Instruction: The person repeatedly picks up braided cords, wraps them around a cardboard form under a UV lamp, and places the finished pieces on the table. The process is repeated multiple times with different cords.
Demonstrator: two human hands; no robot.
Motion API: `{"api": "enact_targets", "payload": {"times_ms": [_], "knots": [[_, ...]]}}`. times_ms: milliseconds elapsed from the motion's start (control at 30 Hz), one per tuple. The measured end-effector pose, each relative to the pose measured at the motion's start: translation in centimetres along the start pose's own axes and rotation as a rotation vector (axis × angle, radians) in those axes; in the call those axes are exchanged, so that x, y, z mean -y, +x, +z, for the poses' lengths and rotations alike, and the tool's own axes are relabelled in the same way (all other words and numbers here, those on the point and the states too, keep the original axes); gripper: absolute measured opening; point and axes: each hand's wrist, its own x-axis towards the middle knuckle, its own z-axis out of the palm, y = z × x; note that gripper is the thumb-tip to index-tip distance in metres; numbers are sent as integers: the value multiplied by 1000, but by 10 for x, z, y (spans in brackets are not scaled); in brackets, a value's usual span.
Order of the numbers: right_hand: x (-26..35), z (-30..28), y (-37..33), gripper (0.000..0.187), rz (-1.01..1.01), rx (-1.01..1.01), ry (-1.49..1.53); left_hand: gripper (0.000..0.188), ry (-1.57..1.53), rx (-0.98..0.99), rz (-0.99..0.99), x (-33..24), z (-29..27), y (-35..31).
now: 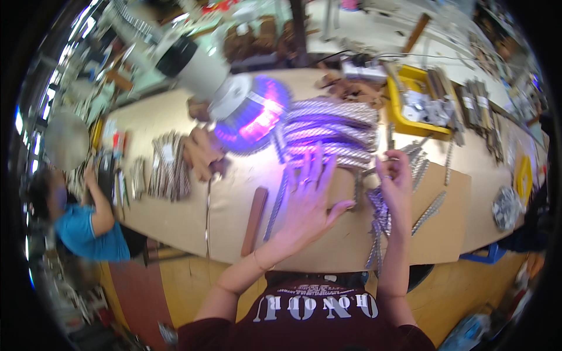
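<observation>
My left hand lies flat with its fingers spread. Its fingertips reach the near edge of a stack of braided strips lit violet by a lamp. My right hand is curled beside the stack's near right corner, thumb and fingers drawn together. A small pale piece shows by its fingers; whether they grip it cannot be made out. Below that hand hangs or lies a bunch of shiny patterned strips. Left of my left hand, a flat brown bar and a thin braided strip lie on the table.
The round lamp head overhangs the stack's left side. A yellow tray with small parts stands at the back right. Brown pieces and bundled strips lie to the left. A co-worker in a blue shirt sits at the far left.
</observation>
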Motion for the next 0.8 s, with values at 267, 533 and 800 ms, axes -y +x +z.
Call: {"api": "enact_targets", "payload": {"times_ms": [267, 533, 800], "knots": [[-5, -3, -37, 11, -85, -107, 35, 33, -94, -384, -195, 40, -15, -35], [10, -4, -73, 8, -66, 56, -63, 20, -202, -194, -614, 106, -32, -73], [30, 29, -105, 10, -135, 517, -364, 12, -319, -216, -677, 111, -27, -76]]}}
